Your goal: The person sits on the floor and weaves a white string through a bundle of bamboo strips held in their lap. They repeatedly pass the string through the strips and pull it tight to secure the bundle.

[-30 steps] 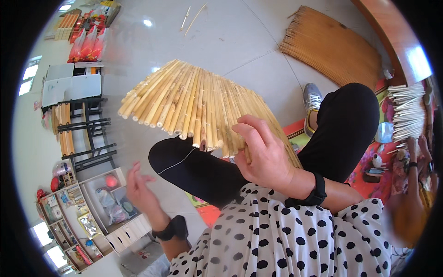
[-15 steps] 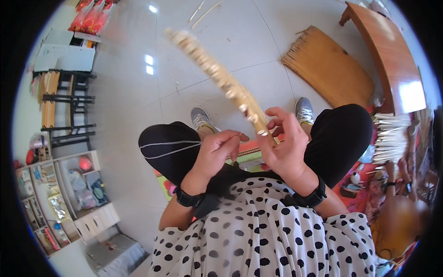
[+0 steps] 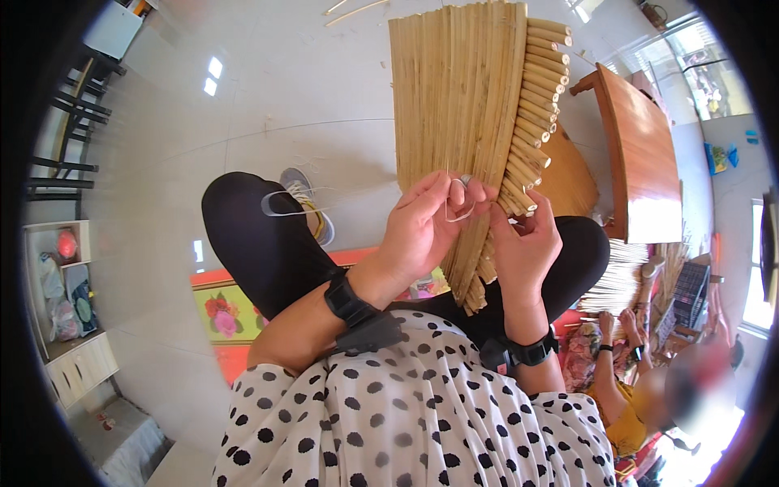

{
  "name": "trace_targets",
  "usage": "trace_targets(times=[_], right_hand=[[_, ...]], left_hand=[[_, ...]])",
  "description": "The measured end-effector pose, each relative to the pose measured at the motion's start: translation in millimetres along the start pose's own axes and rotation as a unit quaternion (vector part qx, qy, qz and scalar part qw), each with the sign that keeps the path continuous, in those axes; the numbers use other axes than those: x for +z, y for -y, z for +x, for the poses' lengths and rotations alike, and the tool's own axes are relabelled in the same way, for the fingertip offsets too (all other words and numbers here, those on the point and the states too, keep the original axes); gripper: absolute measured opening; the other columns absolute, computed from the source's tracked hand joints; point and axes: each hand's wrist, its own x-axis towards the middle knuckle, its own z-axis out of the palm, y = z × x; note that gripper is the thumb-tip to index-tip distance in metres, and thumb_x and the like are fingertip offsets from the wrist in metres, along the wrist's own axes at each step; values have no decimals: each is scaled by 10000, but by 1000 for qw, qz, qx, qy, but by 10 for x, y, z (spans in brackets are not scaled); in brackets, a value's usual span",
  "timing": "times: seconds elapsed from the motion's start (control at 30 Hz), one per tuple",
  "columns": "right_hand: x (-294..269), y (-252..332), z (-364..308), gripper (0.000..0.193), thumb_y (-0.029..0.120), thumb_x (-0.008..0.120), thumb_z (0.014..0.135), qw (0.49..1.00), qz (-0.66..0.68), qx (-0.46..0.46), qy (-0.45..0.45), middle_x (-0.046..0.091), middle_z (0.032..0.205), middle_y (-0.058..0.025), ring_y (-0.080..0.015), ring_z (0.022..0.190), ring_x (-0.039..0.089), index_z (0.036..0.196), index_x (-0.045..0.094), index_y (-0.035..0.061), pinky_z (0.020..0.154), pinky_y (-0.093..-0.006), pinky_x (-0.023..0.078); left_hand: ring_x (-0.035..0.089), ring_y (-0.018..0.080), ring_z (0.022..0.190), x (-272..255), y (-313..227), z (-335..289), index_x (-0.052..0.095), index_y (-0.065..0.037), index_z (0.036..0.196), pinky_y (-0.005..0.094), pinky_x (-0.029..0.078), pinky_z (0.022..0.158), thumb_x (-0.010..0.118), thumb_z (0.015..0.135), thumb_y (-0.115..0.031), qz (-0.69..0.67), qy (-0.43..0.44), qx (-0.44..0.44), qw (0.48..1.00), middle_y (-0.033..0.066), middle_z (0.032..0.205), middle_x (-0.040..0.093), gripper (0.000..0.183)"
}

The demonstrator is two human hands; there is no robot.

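A panel of straw-coloured stalks (image 3: pixel 454 89), laid side by side, stands before me with its flat face showing. Its right edge has a row of round cut ends (image 3: pixel 545 101). My left hand (image 3: pixel 428 219) is closed against the panel's lower part, pinching a pale thread (image 3: pixel 461 217) that loops below its fingers. A longer loop of thread trails left past my knee. Whether a needle is on the thread I cannot make out. My right hand (image 3: pixel 527 239) pinches the panel's lower right edge beside the stalk ends, its fingertips close to my left fingers.
Behind the panel a similar brown mat (image 3: pixel 572 170) lies on the tiled floor, near a wooden table (image 3: pixel 641 154). A flowered mat (image 3: pixel 223 316) lies beneath me. At the right another person (image 3: pixel 617 406) sits by a pile of pale stalks (image 3: pixel 617 280). Shelves (image 3: pixel 69 300) stand at the left.
The panel has turned from edge-on to face-on and stands more upright. My left hand has moved right, onto the panel beside my right hand. The view has shifted to the right.
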Motion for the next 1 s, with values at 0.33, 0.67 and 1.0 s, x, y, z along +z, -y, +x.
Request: trace_targets(times=[0.33,0.67,1.0], right_hand=[[-21,159,-26,289,91,729,860,997,14,21,76,734,822,-98,-70,741,666,1102,680,-58,661,-251,542],[-49,-1,20,305,135,743,884,998,3,0,66,714,742,-54,-37,636,591,1090,687,-82,589,-240,494],[-37,-36,18,344,160,807,814,998,0,12,63,723,720,-67,-45,622,610,1045,706,-73,575,-240,493]], left_hand=[[571,242,931,-135,67,47,512,-65,855,367,443,874,472,1052,-263,-72,-10,-50,996,60,860,529,282],[614,235,847,-234,-60,146,566,-47,849,356,472,809,496,1051,-234,8,-13,-8,1000,73,821,583,284],[634,247,843,-367,74,180,590,-43,830,351,471,800,496,1052,-256,-28,-30,-24,999,72,792,610,322]])
